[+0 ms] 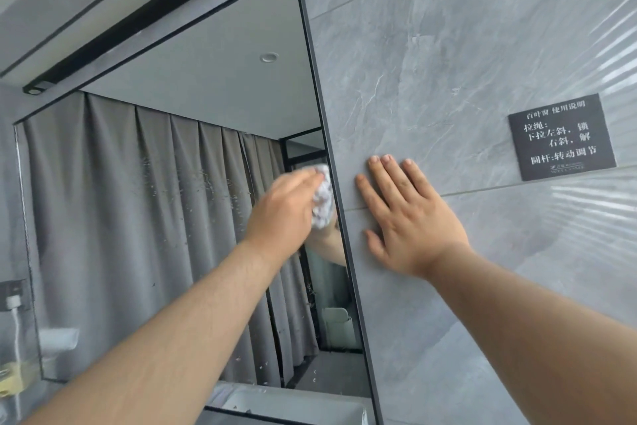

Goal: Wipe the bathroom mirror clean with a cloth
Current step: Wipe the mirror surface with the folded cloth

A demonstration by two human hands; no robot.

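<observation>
At far left, on the grey wall, a socket (13,290) with a white plug (13,302) in it and a white cable (17,324) hanging down below. Above, slanting up toward the right, a black light bar (138,18) under a pale ledge. Just right of the socket, the mirror (213,87): large, dark-framed, skewed by the wide view. In the glass, a reflected grey curtain (103,218) in deep folds, and a grey ceiling with one round recessed lamp (269,57). Across the middle of the glass, scattered white specks and streaks (206,180).

Further right, close to the mirror's right edge, the left hand (282,214) on a bare forearm stretched from lower left. Fingers curled round a crumpled white patterned cloth (323,197), held against the glass just beside the frame. Directly under the cloth, a reflection of that hand.

Right of the frame, off the mirror, the right hand (410,221). Lies flat on the grey marbled tile wall (448,45), fingers straight and slightly spread, pointing up and left, nothing in its grasp. Well to the right on the same wall, a black sign (562,137) with white Chinese lettering.
</observation>
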